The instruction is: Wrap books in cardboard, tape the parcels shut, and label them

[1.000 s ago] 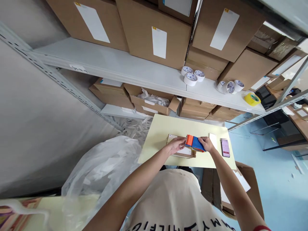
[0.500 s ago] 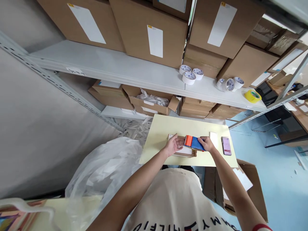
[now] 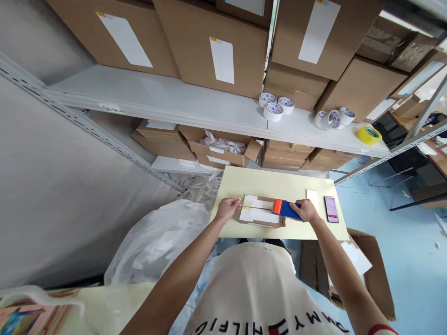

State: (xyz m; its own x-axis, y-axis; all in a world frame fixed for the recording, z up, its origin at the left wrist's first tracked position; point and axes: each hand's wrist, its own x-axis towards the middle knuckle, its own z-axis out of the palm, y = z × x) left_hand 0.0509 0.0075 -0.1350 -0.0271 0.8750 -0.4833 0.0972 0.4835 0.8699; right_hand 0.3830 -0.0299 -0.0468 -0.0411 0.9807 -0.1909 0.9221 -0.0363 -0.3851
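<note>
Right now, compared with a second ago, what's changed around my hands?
Your left hand has moved left, from the orange end of the blue and orange tape dispenser to the left end of the brown cardboard box; its fingers, spread half a second ago, are now closed together. Whether they pinch anything is unclear. Your right hand still grips the dispenser; the black rectangular phone stayed put.

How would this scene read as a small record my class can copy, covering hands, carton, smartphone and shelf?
left hand: pinched near the left end of the carton; anything held is unclear
right hand: gripping a blue-and-orange tape dispenser
carton: on the pale yellow table, dispenser over its right end
smartphone: on the table's right side
shelf: white tape rolls, yellow tape roll
</note>
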